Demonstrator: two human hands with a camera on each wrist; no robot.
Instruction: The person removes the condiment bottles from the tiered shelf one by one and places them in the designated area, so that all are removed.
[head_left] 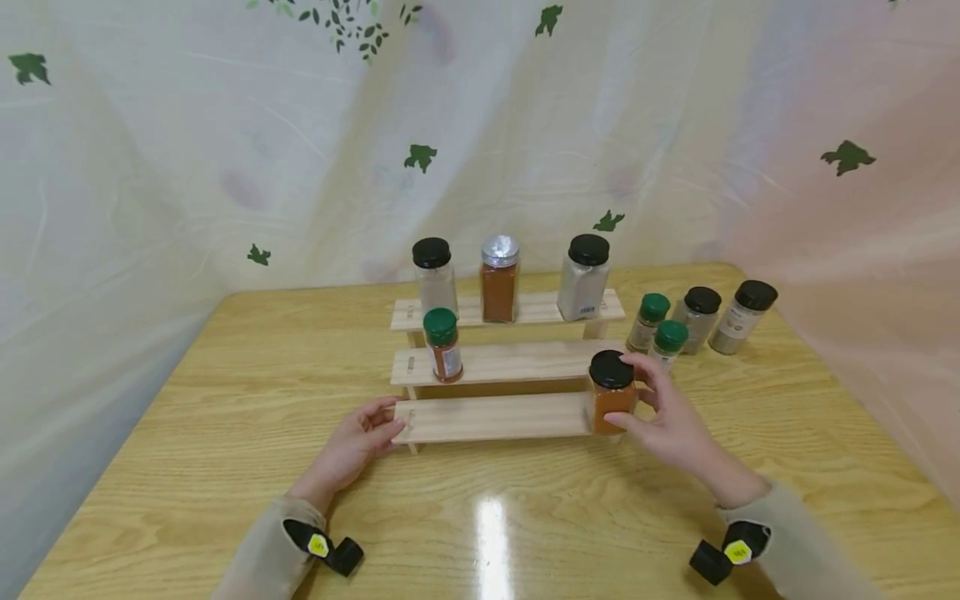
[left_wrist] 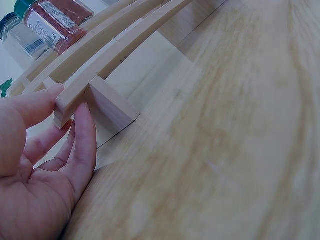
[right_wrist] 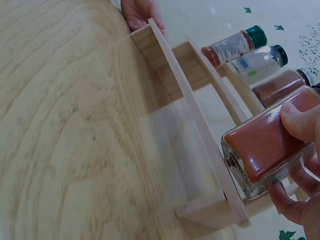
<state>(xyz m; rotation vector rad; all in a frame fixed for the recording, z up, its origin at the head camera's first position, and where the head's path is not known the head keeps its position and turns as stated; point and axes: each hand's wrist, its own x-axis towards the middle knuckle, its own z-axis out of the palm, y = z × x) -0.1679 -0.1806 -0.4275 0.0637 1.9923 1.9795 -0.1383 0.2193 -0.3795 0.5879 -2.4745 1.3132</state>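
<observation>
My right hand [head_left: 671, 425] grips a square glass spice jar [head_left: 611, 398] with a black lid and orange-brown powder, thumb on one side and fingers on the other. The jar is at the right end of the lowest board of a three-step wooden rack [head_left: 495, 418]. In the right wrist view, the jar's glass base [right_wrist: 245, 175] is close over that board. My left hand [head_left: 354, 446] pinches the left end of the same board, thumb above and fingers below, as the left wrist view shows. On the middle step, at the left, stands a small green-capped jar [head_left: 444, 350] of red spice.
Along the top step stand a black-lidded jar [head_left: 435, 275], a silver-lidded jar [head_left: 499, 279] of reddish powder and a black-lidded jar [head_left: 584, 279] of pale powder. Right of the rack are two green-capped jars [head_left: 649, 321] and two black-capped jars [head_left: 742, 317]. A curtain [head_left: 322, 167] hangs behind the table.
</observation>
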